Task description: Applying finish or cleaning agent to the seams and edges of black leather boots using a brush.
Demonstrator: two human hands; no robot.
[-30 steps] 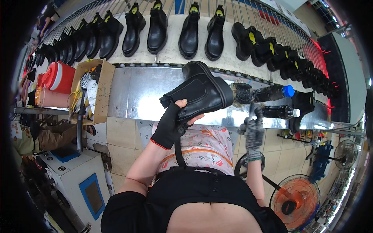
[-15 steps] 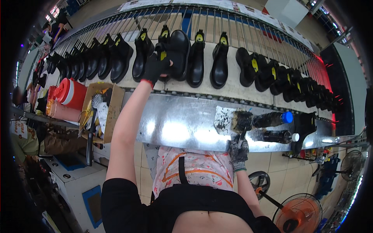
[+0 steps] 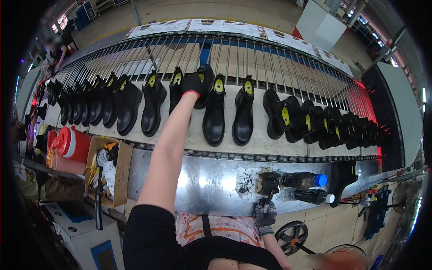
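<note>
Boots fill the pale conveyor belt (image 3: 270, 146) in one long row. The left hand (image 3: 194, 84), in a black glove, is stretched out and clamped on a black boot (image 3: 204, 83) standing among them. The right hand (image 3: 265, 216), in a grey glove, grips the handle of a brush (image 3: 269, 183) on the steel bench (image 3: 207, 184), apparently closed round it. Two dark bottles (image 3: 303, 180) lie just beside the brush.
</note>
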